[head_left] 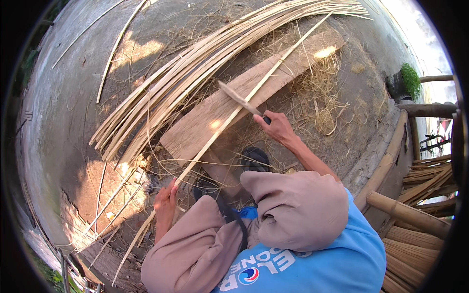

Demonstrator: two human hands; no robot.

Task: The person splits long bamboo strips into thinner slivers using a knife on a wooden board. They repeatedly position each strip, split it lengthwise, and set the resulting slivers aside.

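Observation:
My left hand [165,201] is closed around a long pale bamboo strip [217,133] near its lower end. From there the strip slants up and away to the right, over a wide wooden plank [193,124] lying on the ground. In my right hand [279,128] is the dark handle of a knife [234,94]. Its blade points up and left and crosses the strip above the plank. Whether the edge touches the strip I cannot tell.
A big bundle of split bamboo strips [195,58] lies beyond the plank. Curly shavings [322,107] are heaped to its right. Loose strips [113,58] rest at the far left. Bamboo poles [391,154] and more bundles [415,244] stand at the right, near a potted plant [409,80].

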